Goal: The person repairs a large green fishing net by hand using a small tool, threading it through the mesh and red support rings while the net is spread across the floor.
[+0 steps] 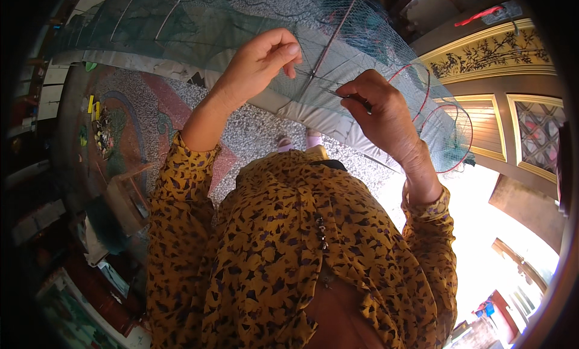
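A long green mesh net (199,32) stretches across in front of me, with thin rods across it and red-rimmed hoops (429,87) at its right end. Above its near side, my left hand (262,62) is raised with thumb and fingers drawn together in a pinch; anything between them is too fine to make out. To the right, my right hand (380,111) is closed round a small pointed metal tool (367,106). Its dark handle shows in my fist and a thin tip points left toward a dark rod (329,44) in the net. Fingers hide the rest.
A pale cloth-covered surface (329,117) lies under the net. Below is a speckled floor (247,129) with coloured patterns. On the right stand gold-trimmed panels (491,50), with a bright area below them. A wooden stool-like object (129,195) is at left.
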`<action>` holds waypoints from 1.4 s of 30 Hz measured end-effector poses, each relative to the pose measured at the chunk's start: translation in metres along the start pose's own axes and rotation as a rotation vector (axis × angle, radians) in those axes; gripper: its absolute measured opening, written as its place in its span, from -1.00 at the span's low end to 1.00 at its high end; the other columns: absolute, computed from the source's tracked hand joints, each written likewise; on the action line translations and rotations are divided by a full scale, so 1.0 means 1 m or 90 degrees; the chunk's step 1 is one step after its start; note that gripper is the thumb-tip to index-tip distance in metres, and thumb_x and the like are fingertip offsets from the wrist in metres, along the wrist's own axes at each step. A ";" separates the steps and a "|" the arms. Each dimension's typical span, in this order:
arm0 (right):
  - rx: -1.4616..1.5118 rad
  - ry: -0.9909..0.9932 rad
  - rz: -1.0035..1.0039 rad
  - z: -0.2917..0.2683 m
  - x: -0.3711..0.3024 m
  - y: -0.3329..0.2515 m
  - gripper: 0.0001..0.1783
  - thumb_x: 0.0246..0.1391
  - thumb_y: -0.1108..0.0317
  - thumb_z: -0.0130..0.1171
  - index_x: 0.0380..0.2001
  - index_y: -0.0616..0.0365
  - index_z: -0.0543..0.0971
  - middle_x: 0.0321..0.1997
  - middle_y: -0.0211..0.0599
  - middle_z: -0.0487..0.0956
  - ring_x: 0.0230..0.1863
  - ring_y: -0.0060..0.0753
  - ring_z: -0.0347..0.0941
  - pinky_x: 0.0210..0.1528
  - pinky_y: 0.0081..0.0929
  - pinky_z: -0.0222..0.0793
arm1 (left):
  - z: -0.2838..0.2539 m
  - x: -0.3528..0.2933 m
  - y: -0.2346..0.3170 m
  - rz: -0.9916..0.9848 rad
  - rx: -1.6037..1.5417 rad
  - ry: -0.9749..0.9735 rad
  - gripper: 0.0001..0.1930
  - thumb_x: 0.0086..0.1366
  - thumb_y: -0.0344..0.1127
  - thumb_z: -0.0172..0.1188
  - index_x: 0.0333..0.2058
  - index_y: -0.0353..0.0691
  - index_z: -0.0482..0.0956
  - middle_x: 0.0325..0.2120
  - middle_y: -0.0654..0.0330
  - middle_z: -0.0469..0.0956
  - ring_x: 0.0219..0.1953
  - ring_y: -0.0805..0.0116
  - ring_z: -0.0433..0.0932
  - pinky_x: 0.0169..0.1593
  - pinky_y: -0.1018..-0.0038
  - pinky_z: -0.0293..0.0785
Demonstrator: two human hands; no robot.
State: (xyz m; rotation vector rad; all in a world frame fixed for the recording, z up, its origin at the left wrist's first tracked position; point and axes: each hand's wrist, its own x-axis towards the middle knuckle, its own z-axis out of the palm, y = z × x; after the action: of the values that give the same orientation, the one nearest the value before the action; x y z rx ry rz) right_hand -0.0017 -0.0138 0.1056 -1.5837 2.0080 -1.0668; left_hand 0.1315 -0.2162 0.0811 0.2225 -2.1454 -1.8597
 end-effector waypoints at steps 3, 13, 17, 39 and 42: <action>-0.009 0.092 0.059 0.027 -0.008 0.010 -0.87 -0.09 0.53 0.17 -0.38 0.16 0.52 -0.40 -0.22 0.45 -0.42 -0.13 0.48 -0.37 -0.36 0.42 | -0.003 0.010 -0.005 0.013 0.102 -0.041 -0.83 0.35 -0.32 -0.06 -0.39 -0.25 0.41 -0.49 0.32 0.40 -0.52 0.59 0.36 -0.43 0.64 0.28; 0.003 0.292 -0.010 0.068 0.002 0.032 -0.85 -0.15 0.56 0.22 -0.46 0.15 0.48 -0.47 -0.25 0.46 -0.48 -0.18 0.45 -0.47 -0.37 0.37 | -0.003 0.021 -0.010 -0.087 0.236 -0.104 -0.88 0.28 -0.40 0.04 -0.40 -0.32 0.46 -0.59 0.36 0.40 -0.56 0.62 0.34 -0.46 0.60 0.32; 0.006 0.349 -0.067 0.080 0.010 0.034 -0.84 -0.17 0.58 0.23 -0.47 0.13 0.48 -0.50 -0.29 0.46 -0.52 -0.22 0.44 -0.51 -0.40 0.36 | -0.004 0.023 -0.016 -0.120 0.206 -0.115 -0.92 0.26 -0.43 0.06 -0.37 -0.31 0.48 -0.58 0.34 0.44 -0.56 0.61 0.37 -0.47 0.59 0.32; -0.022 0.244 -0.162 0.064 0.091 -0.025 -0.89 -0.04 0.31 0.20 -0.38 -0.01 0.56 -0.39 -0.35 0.47 -0.31 -0.27 0.47 -0.27 -0.37 0.41 | -0.004 0.005 -0.018 -0.115 -0.160 0.145 -0.88 0.25 -0.34 -0.04 -0.32 -0.26 0.41 -0.54 0.29 0.42 -0.51 0.55 0.37 -0.45 0.57 0.26; 0.256 0.270 -0.199 0.039 0.101 -0.049 -0.89 0.04 0.33 0.16 -0.34 0.05 0.51 -0.42 -0.34 0.49 -0.40 -0.37 0.47 -0.31 -0.50 0.40 | 0.013 0.015 -0.023 0.021 0.087 0.123 -0.87 0.24 -0.35 0.04 -0.30 -0.28 0.41 -0.45 0.29 0.43 -0.42 0.51 0.41 -0.32 0.52 0.36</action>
State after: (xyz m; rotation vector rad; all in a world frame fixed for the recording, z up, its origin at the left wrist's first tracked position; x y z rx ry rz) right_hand 0.0272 -0.1253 0.1338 -1.5714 1.6489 -1.9273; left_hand 0.1114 -0.2118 0.0584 0.3778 -2.1297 -1.6047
